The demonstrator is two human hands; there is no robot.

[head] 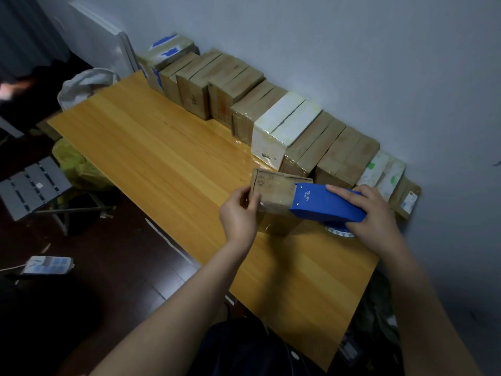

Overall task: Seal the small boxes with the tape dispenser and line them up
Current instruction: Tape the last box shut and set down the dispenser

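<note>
A small brown cardboard box (271,191) stands on the wooden table (168,158), a little in front of the row. My left hand (238,213) grips its left end, thumb on top. My right hand (371,213) holds the blue tape dispenser (325,203), whose front end lies on the box's top. Clear tape shines over the box's near side. A row of several taped boxes (271,123) lines the wall, brown ones and white ones.
The wall runs right behind the row. The table's near edge slants from upper left to lower right. On the dark floor to the left are a grey folding stool (29,185), a yellow bag (73,166) and a white bag (81,85).
</note>
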